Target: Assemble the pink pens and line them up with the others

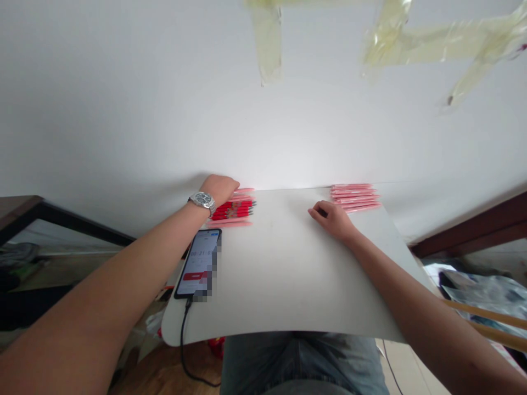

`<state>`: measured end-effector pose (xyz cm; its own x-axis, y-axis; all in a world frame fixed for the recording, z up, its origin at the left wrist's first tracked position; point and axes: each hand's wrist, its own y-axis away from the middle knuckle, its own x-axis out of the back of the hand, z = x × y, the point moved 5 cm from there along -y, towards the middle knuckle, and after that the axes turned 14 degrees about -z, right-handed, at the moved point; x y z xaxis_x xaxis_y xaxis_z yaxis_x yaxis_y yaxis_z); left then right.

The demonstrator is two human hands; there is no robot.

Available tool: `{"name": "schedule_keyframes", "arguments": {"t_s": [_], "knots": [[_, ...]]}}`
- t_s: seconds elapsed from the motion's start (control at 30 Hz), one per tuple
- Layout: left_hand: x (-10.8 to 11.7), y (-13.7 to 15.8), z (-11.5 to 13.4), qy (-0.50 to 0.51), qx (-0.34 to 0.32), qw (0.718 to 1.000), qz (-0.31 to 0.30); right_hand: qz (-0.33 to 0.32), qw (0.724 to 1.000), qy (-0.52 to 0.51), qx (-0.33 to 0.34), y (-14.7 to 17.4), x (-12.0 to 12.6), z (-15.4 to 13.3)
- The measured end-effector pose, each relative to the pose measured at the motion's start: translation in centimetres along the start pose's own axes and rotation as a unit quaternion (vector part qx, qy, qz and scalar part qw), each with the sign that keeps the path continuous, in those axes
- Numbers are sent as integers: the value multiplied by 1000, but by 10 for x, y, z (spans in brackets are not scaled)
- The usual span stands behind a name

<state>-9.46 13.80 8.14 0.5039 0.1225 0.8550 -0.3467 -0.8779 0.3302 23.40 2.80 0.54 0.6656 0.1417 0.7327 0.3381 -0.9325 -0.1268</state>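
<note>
Head view: the left hand (222, 189) is being held at the far left of the white table (284, 263), its wrist being circled by a metal watch (201, 199). Red pens (234, 210) are being partly covered at their left end by that wrist, and are being flanked by pink sticks (246, 198) on the wall side and the near side. The left fingers are being mostly hidden by the hand's back; whether anything is being gripped cannot be told. Well to the right of the red pens, the right hand (331, 218) is being kept loosely curled, just beside a pink bundle (354, 197); its grasp cannot be told either. Nearer the body, a phone (197, 266) is being supported by the table beside the left forearm.
</note>
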Motion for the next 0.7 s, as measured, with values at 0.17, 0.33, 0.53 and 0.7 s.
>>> {"name": "schedule_keyframes", "arguments": {"t_s": [0.17, 0.33, 0.53, 0.7], "knots": [[18, 13, 0, 25, 18, 998, 58, 0, 1000, 2, -2, 0, 0, 2], [40, 33, 22, 208, 12, 969, 134, 0, 1000, 0, 3, 0, 0, 1], [38, 40, 78, 560, -107, 797, 201, 0, 1000, 1, 6, 0, 0, 1], [20, 35, 129, 756, -162, 605, 189, 2, 1000, 7, 6, 0, 0, 1]]}}
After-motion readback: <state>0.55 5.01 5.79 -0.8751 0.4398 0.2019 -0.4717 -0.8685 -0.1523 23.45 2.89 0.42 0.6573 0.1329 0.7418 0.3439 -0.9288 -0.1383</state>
